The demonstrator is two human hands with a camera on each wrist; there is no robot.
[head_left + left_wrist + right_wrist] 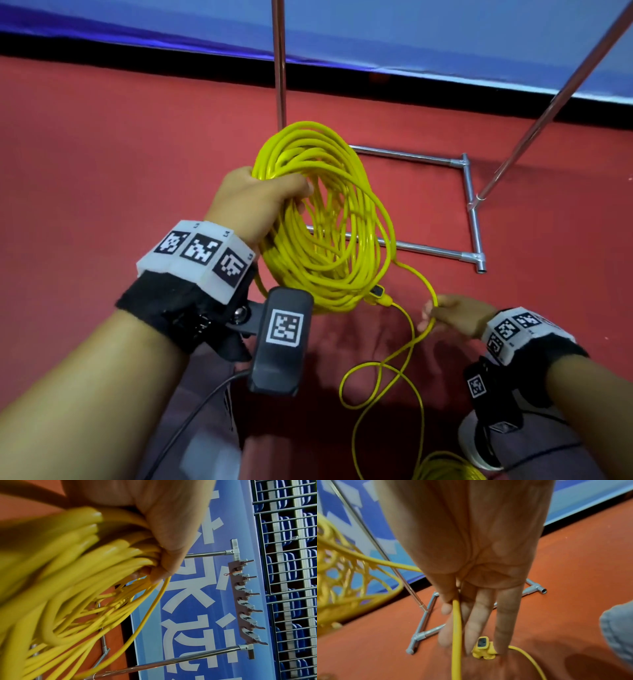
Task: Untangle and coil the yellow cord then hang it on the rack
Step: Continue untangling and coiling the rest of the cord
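Note:
My left hand grips the top of a large coil of yellow cord, held up above the red floor; in the left wrist view its fingers wrap the bundled loops. One strand leaves the coil and runs down to my right hand, lower right, where the thumb pinches it against the straight fingers. The cord's yellow socket end hangs under the coil. Loose cord loops on the floor. The metal rack's base stands just beyond; its hook bar shows in the left wrist view.
The rack's upright pole and slanted pole rise in front of a blue banner wall. A metal fence with blue seats is behind it. My shoe is at the lower right, beside more cord.

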